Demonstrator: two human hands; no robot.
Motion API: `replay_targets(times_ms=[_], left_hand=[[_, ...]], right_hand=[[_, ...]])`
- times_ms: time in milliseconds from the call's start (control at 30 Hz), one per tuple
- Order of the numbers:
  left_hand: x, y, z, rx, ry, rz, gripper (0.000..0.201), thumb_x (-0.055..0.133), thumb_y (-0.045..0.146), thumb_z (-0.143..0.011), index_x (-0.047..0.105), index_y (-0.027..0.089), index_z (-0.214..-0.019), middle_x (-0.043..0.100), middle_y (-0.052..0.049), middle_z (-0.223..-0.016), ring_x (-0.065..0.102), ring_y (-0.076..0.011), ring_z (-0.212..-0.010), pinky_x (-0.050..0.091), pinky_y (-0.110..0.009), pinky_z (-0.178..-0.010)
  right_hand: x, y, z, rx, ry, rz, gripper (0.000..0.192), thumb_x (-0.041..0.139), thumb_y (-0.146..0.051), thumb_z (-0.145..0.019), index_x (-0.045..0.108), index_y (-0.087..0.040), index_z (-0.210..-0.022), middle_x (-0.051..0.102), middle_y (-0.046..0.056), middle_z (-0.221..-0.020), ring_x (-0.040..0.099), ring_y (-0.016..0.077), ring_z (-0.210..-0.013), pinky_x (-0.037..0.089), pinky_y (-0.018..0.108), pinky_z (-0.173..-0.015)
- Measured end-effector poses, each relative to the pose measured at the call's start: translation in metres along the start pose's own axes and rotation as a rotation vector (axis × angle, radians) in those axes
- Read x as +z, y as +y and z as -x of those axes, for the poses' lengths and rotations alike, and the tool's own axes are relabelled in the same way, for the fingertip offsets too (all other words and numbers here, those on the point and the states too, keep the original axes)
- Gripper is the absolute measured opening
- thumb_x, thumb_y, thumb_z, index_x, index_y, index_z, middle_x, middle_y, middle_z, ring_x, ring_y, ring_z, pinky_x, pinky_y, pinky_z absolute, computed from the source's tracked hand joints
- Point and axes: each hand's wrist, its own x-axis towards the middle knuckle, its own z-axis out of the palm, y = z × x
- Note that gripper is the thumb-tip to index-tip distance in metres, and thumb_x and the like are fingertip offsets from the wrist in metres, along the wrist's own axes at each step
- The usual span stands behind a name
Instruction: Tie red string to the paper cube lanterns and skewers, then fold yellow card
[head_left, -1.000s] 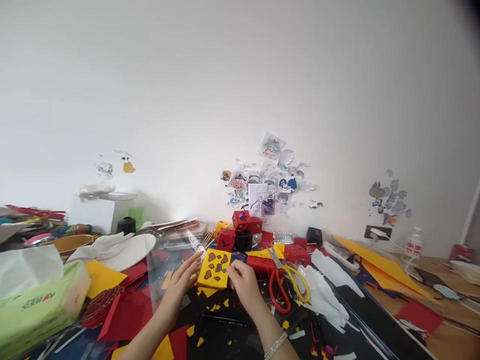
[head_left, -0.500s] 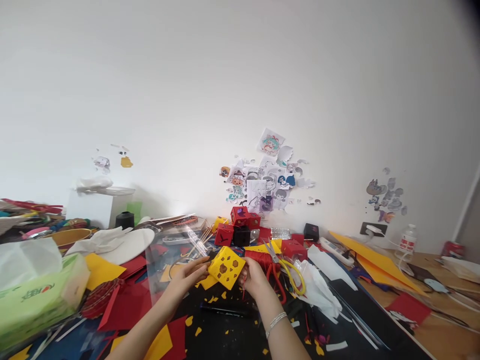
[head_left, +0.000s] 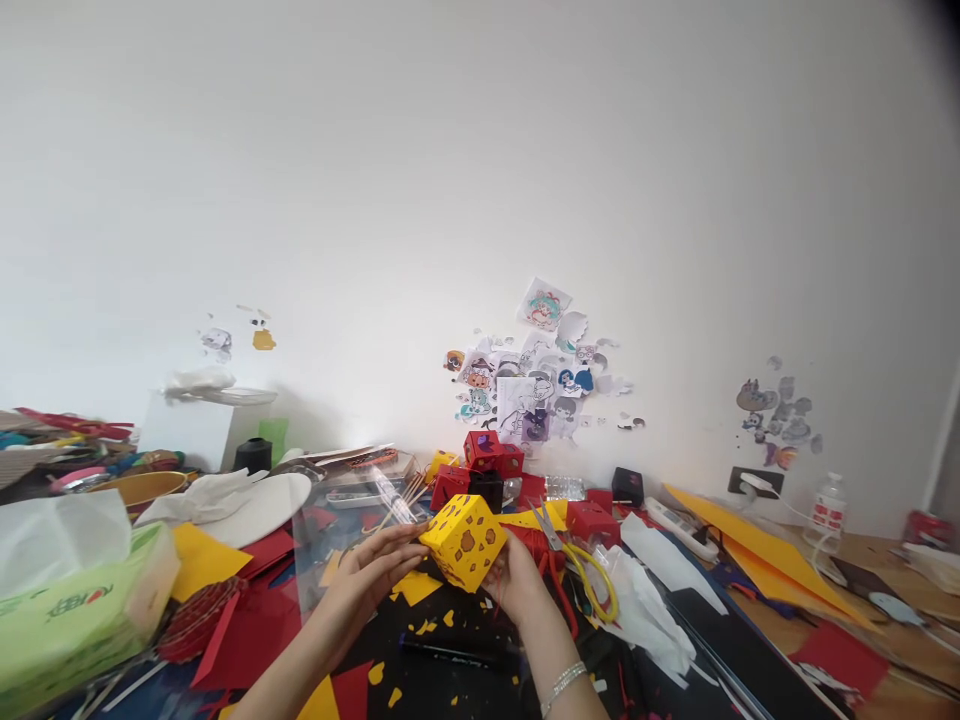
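Note:
A yellow paper cube (head_left: 465,542) with brown blotches on its faces is held up over the table, tilted, with three sides showing. My right hand (head_left: 514,575) grips its right lower side; some of those fingers are hidden behind the cube. At the cube's left edge, my left hand (head_left: 384,562) has its fingers stretched out, fingertips against the side. Below the cube a dark marker pen (head_left: 450,650) lies on the black surface among yellow paper scraps (head_left: 395,697). Yellow-handled scissors (head_left: 592,580) rest to the right of my right hand.
Several red cubes (head_left: 481,450) are stacked against the wall, with a black cube (head_left: 627,486) farther right. A green tissue pack (head_left: 82,600) and red paper (head_left: 251,635) lie left. White crumpled tissue (head_left: 652,625), yellow sheets (head_left: 757,545) and a bottle (head_left: 826,510) stand or lie right.
The cube has been turned, so more of its sides now show, and it sits slightly farther right. Both hands have shifted with it. The whole view has moved a little.

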Motion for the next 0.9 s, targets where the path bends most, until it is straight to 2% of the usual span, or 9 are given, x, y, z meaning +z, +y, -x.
replay_targets(times_ms=[200, 333, 533, 633, 767, 900], left_hand=[[-0.003, 0.0, -0.001, 0.039, 0.007, -0.002, 0.034, 0.068, 0.032, -0.071, 0.064, 0.019, -0.102, 0.067, -0.008, -0.101, 0.059, -0.0228, -0.102, 0.044, -0.03, -0.094], [-0.003, 0.002, -0.002, 0.064, 0.045, -0.029, 0.035, 0.07, 0.035, -0.068, 0.066, 0.02, -0.099, 0.068, -0.007, -0.092, 0.06, -0.0215, -0.096, 0.044, -0.028, -0.089], [-0.005, 0.005, 0.0, 0.115, 0.081, -0.067, 0.03, 0.068, 0.035, -0.068, 0.067, 0.022, -0.095, 0.066, -0.004, -0.082, 0.059, -0.0197, -0.09, 0.044, -0.028, -0.087], [-0.007, 0.005, -0.001, 0.128, 0.133, -0.079, 0.027, 0.069, 0.035, -0.067, 0.066, 0.023, -0.092, 0.065, -0.005, -0.091, 0.058, -0.0214, -0.095, 0.043, -0.031, -0.089], [-0.009, 0.003, -0.002, 0.163, 0.19, -0.082, 0.022, 0.068, 0.035, -0.067, 0.065, 0.021, -0.084, 0.06, -0.007, -0.113, 0.048, -0.0283, -0.115, 0.039, -0.036, -0.096], [-0.009, 0.002, -0.002, 0.172, 0.208, -0.088, 0.022, 0.068, 0.036, -0.067, 0.064, 0.021, -0.083, 0.059, -0.009, -0.116, 0.045, -0.0318, -0.118, 0.04, -0.039, -0.095]], right_hand=[[0.004, -0.004, 0.009, 0.151, -0.062, 0.002, 0.027, 0.044, -0.028, -0.08, 0.042, -0.018, -0.055, 0.029, -0.008, -0.038, 0.023, 0.0047, -0.034, 0.018, 0.015, -0.036], [0.006, -0.006, 0.016, 0.219, -0.146, 0.062, 0.026, 0.041, -0.029, -0.081, 0.047, -0.017, -0.059, 0.031, -0.007, -0.04, 0.024, 0.0045, -0.035, 0.018, 0.015, -0.037], [0.012, -0.01, 0.023, 0.268, -0.253, 0.156, 0.016, 0.048, -0.027, -0.076, 0.052, -0.016, -0.065, 0.035, -0.007, -0.042, 0.028, 0.0051, -0.038, 0.02, 0.016, -0.04], [0.016, -0.008, 0.026, 0.26, -0.293, 0.18, 0.01, 0.054, -0.025, -0.072, 0.052, -0.016, -0.066, 0.035, -0.007, -0.043, 0.03, 0.0052, -0.039, 0.024, 0.017, -0.042], [0.021, -0.002, 0.028, 0.269, -0.325, 0.204, 0.01, 0.058, -0.025, -0.068, 0.052, -0.017, -0.066, 0.035, -0.008, -0.043, 0.031, 0.0052, -0.04, 0.026, 0.018, -0.044], [0.023, 0.001, 0.027, 0.268, -0.337, 0.189, 0.014, 0.061, -0.026, -0.066, 0.052, -0.016, -0.067, 0.033, -0.009, -0.042, 0.029, 0.0046, -0.04, 0.026, 0.018, -0.044]])
